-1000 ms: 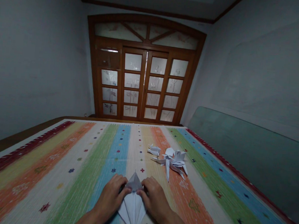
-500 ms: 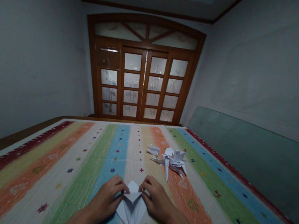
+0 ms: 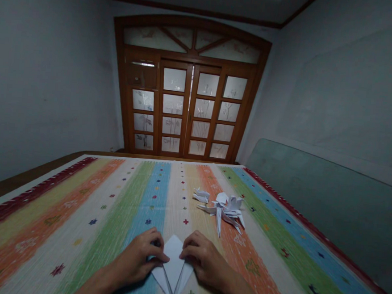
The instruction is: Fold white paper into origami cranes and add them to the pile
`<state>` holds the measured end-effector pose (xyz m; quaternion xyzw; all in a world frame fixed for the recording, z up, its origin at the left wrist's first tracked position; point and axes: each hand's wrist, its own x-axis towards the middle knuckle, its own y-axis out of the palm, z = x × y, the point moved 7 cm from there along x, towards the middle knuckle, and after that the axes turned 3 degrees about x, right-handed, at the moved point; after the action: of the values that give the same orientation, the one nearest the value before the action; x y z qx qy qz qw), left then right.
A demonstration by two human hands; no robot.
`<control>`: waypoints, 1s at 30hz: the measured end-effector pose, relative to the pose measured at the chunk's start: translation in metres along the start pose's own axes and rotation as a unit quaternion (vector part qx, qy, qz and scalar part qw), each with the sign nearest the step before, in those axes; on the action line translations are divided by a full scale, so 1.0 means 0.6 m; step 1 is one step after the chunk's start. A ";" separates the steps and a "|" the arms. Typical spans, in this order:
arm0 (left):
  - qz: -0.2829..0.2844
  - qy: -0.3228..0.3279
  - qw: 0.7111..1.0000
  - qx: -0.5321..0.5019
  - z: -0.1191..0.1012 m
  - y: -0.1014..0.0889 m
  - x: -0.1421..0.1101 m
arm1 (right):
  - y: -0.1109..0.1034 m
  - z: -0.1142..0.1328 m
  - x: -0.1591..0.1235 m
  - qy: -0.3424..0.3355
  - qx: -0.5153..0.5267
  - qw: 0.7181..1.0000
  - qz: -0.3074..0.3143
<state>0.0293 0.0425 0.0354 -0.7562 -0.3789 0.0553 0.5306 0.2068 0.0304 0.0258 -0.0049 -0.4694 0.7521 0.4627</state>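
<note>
A folded white sheet of origami paper (image 3: 173,264) lies on the striped tablecloth in front of me, its narrow tip toward me and a blunter point away. My left hand (image 3: 141,255) pinches its left edge between thumb and fingers. On the opposite edge, my right hand (image 3: 203,259) is closed in the same way, thumb and index finger on the paper. A slim diamond-shaped flap lies flat along the middle, with wider layers showing on both sides beneath it. The fingertips cover parts of both edges.
Several folded white paper figures (image 3: 227,207) sit in a cluster beyond my right hand, with a smaller paper piece (image 3: 201,195) just left of them. The striped tablecloth (image 3: 109,230) covers the table. A pale green panel (image 3: 314,186) stands along the right side. Wooden glazed doors (image 3: 188,110) close the far wall.
The raised top flap with its crosswise fold now lies flat as a long narrow diamond. Both hands have shifted slightly along the edges and still hold the paper.
</note>
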 end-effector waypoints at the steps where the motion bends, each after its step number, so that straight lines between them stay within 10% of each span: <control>1: 0.002 -0.001 1.000 0.000 0.000 0.000 0.000 | 0.002 -0.002 -0.001 0.001 0.002 1.000 0.000; 30: -0.047 0.039 0.994 0.087 -0.019 -0.005 0.001 | 0.016 -0.009 -0.005 -0.013 -0.012 1.000 -0.015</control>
<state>0.0336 0.0345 0.0429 -0.6900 -0.3865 0.0332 0.6111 0.2040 0.0307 0.0148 0.0065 -0.4848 0.7393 0.4674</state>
